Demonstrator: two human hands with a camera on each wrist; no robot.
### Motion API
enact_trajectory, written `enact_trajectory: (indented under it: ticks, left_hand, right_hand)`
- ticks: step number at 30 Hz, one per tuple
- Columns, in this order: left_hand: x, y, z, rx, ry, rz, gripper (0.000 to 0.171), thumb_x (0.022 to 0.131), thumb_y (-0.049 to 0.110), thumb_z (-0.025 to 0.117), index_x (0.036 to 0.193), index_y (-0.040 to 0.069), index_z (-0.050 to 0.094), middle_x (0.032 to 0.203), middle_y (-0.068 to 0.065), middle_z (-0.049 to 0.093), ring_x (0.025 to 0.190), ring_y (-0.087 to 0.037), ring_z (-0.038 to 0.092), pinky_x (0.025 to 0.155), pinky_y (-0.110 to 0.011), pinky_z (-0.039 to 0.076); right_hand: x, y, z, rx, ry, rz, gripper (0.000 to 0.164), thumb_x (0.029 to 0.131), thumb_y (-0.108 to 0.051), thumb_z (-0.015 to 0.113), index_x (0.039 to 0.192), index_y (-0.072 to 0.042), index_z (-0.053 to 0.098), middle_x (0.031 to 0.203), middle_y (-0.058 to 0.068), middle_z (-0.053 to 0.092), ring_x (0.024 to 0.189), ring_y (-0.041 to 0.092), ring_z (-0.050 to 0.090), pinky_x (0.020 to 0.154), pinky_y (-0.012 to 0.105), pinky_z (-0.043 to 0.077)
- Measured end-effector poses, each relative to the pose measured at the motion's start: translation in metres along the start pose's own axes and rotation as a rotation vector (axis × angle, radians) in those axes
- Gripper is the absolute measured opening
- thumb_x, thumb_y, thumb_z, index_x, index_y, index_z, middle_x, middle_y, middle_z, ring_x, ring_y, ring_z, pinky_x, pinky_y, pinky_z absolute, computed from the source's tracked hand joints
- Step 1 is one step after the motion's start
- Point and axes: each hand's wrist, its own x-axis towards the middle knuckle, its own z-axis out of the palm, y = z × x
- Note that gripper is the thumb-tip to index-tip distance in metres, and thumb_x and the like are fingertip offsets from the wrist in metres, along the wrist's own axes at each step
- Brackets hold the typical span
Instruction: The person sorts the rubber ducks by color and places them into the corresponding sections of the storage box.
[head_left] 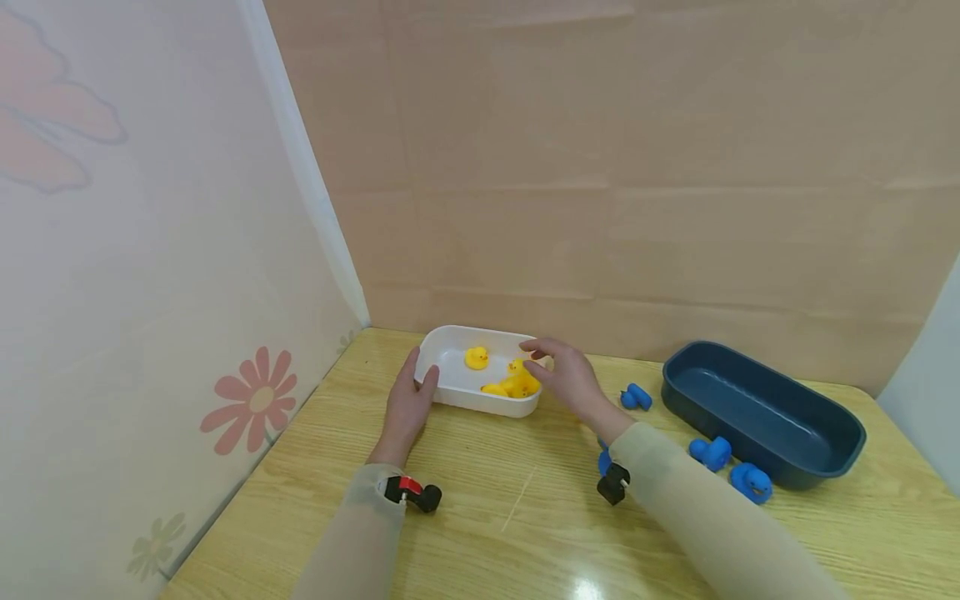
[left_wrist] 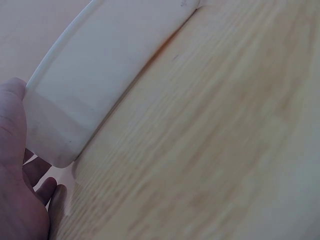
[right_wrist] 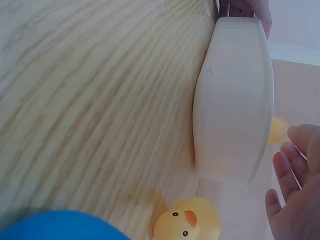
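A white plastic tub [head_left: 480, 402] holds several yellow rubber ducks; one duck [head_left: 476, 358] sits apart toward the back, the others [head_left: 519, 383] cluster at the right end. My left hand [head_left: 407, 404] grips the tub's left end, thumb up at the rim and fingers round the outer wall, as the left wrist view also shows. Over the right end hovers my right hand [head_left: 570, 379], fingers spread and loosely bent, holding nothing. Another yellow duck [right_wrist: 189, 220] is on the table beyond the tub's right end, mostly hidden by the right hand and wrist in the head view.
A dark blue tub [head_left: 757, 417] stands at the right. Around its near and left sides lie blue ducks: one piece [head_left: 636, 397] at the back, two [head_left: 711, 452] by its front wall, another [head_left: 604, 460] partly under the right wrist. A papered wall rises behind the wooden table [head_left: 480, 508].
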Motion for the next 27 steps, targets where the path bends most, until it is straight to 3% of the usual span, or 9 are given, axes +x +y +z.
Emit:
enact_trajectory:
  ticks: [14, 27]
  left_hand:
    - [0.0, 0.002, 0.001, -0.008, -0.001, 0.013, 0.074, 0.117, 0.046, 0.054, 0.176, 0.012, 0.027, 0.178, -0.014, 0.033, 0.164, -0.035, 0.032, 0.132, -0.054, 0.029]
    - [0.0, 0.0, -0.001, -0.002, -0.008, 0.01, 0.074, 0.117, 0.048, 0.053, 0.177, 0.014, 0.026, 0.179, -0.014, 0.032, 0.164, -0.035, 0.03, 0.132, -0.055, 0.027]
  right_hand:
    - [-0.004, 0.016, -0.015, -0.022, 0.031, 0.041, 0.038, 0.106, -0.018, 0.078, 0.142, -0.007, 0.073, 0.136, 0.012, 0.074, 0.123, 0.039, 0.068, 0.105, 0.058, 0.055]
    - [-0.017, 0.03, -0.04, -0.066, -0.028, 0.068, 0.045, 0.105, -0.023, 0.079, 0.146, -0.006, 0.07, 0.142, 0.016, 0.07, 0.129, 0.042, 0.065, 0.11, 0.063, 0.051]
